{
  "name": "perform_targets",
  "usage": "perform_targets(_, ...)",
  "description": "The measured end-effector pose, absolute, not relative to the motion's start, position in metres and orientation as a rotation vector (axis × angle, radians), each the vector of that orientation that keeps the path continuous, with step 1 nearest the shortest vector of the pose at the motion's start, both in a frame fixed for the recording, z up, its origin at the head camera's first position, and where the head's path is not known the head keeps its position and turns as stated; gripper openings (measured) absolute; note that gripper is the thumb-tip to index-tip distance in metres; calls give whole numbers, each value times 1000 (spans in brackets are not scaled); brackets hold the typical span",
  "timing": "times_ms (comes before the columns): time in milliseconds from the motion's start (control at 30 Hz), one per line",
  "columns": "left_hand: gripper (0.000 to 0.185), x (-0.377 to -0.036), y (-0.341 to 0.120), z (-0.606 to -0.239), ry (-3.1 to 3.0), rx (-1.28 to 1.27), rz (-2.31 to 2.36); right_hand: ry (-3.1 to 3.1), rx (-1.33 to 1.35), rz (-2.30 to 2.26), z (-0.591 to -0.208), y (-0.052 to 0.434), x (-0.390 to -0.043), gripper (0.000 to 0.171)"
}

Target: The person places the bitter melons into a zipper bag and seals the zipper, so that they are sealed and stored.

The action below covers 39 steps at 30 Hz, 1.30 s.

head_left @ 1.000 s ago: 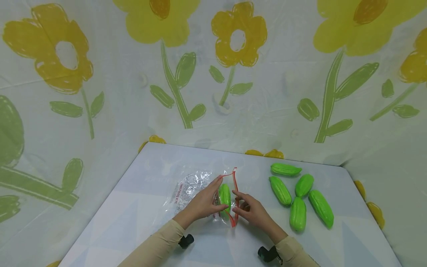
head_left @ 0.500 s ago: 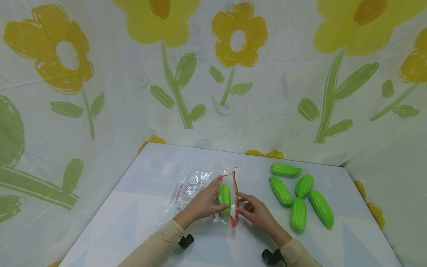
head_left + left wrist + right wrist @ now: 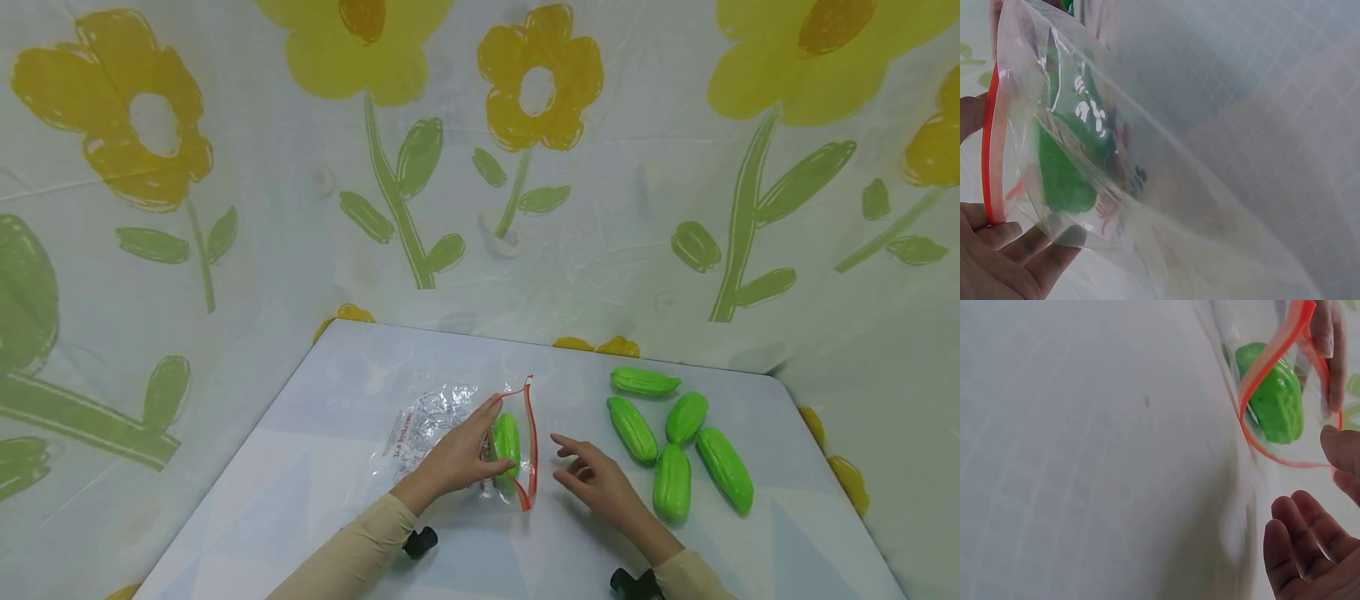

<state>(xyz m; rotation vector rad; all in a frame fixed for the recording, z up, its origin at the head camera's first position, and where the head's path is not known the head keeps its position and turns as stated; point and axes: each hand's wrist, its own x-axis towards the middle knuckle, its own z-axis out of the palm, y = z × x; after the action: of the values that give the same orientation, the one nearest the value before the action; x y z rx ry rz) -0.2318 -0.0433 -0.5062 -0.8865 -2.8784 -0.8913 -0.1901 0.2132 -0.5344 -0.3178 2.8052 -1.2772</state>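
A clear plastic zip bag (image 3: 431,417) with a red rim and red print lies on the table, its mouth gaping rightward. Inside, near the mouth, sits a bright green ribbed vegetable (image 3: 507,446), resembling a bitter melon. My left hand (image 3: 453,454) holds the bag at its mouth, thumb and fingers spread apart along the rim; plastic partly covers some fingertips in the left wrist view. To the right of the mouth, my right hand (image 3: 600,483) hovers apart from the bag. Its fingers are loosely bent around nothing, and in the right wrist view its thumb (image 3: 1341,450) stands away from them.
Several matching green vegetables lie on the right of the table, among them one lengthwise (image 3: 672,483) and one at the back (image 3: 645,382). A flower-printed curtain (image 3: 585,275) rises behind the white table (image 3: 300,517).
My right hand touched the red rim of the bag a second ago; it has let go and moved rightward. The left hand and the bag have barely moved.
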Motion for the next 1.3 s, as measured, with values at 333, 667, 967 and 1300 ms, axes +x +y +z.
perform_targets(333,97,-232,-44,-508,-2881,-884,-874,2861,-326,-1337,-529,238,-186,56)
perform_targets(667,97,-233,-44,-508,-2888,-873,-889,2943,-310,-1327,-524,264,-181,53)
perform_targets(967,97,-233,-44,-507,-2875,-882,-889,3016,-331,-1308,-515,283,-175,51)
perform_targets(1300,97,-232,-44,-505,-2883,-876,-883,3090,-305,-1268,-512,299,-168,50)
